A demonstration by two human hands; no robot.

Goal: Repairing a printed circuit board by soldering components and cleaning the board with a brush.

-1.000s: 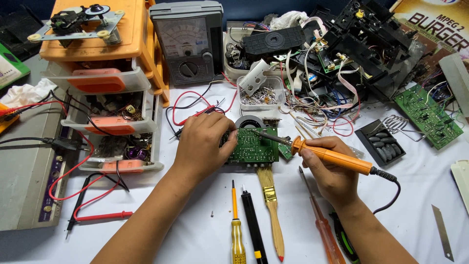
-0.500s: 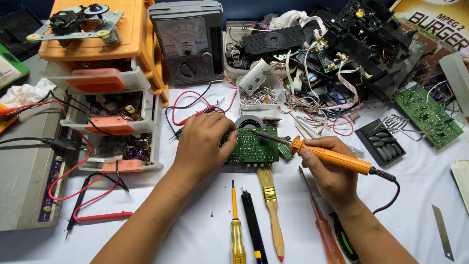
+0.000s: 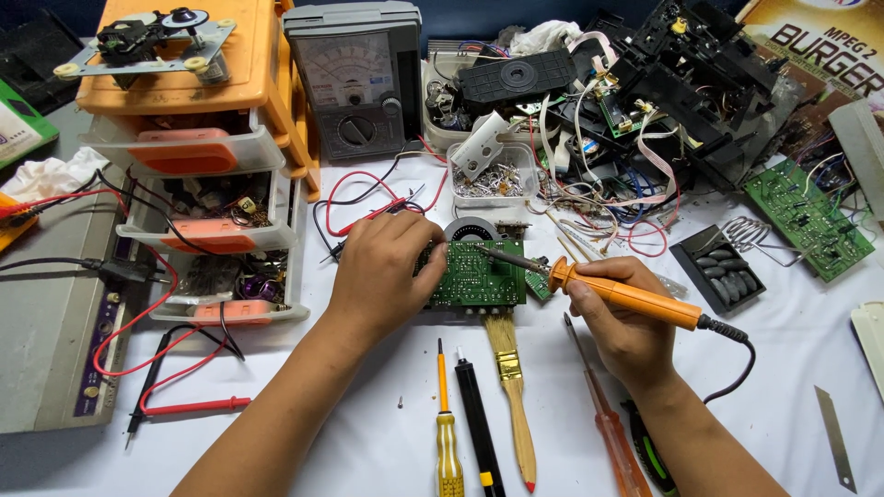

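Observation:
A small green circuit board (image 3: 479,274) lies on the white table in the middle of the head view. My left hand (image 3: 385,272) grips the board's left edge and holds it steady. My right hand (image 3: 624,317) holds an orange-handled soldering iron (image 3: 626,296) like a pen. The iron's metal tip rests on the upper part of the board. A black cord runs from the iron's rear to the right. A solder reel (image 3: 471,230) sits just behind the board.
A paintbrush (image 3: 512,377), a yellow screwdriver (image 3: 447,423), a black pen-like tool (image 3: 479,428) and an orange screwdriver (image 3: 608,419) lie in front of the board. An orange drawer cabinet (image 3: 198,156) stands left, an analog multimeter (image 3: 354,78) behind, tangled wires and black chassis parts (image 3: 645,101) far right.

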